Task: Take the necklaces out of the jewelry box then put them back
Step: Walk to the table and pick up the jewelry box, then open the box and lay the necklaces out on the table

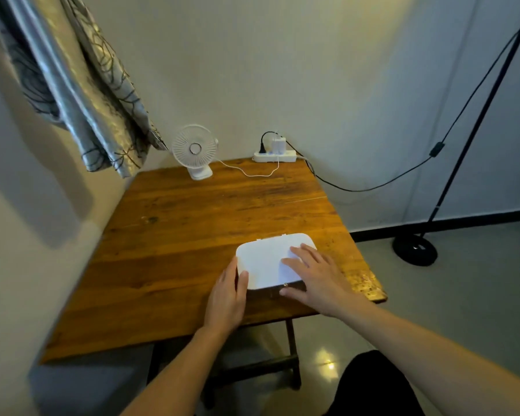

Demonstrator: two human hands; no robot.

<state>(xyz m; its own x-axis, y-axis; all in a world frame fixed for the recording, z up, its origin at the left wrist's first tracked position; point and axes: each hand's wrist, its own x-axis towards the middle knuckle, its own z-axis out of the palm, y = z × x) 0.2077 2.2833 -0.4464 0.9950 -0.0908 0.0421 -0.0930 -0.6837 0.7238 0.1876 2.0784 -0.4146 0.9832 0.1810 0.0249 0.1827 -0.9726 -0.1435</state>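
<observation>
Left hand (227, 295) against box (267, 261); fan (195, 149) beyond

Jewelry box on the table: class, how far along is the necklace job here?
Done: nothing shows. The jewelry box is closed and no necklace lies on the table, so start or finish cannot be told. In hand: the left hand braces the box's left side; the right hand lays its fingers flat on the lid, thumb at the front edge. Left, if starting: open, take out, put back.
</observation>
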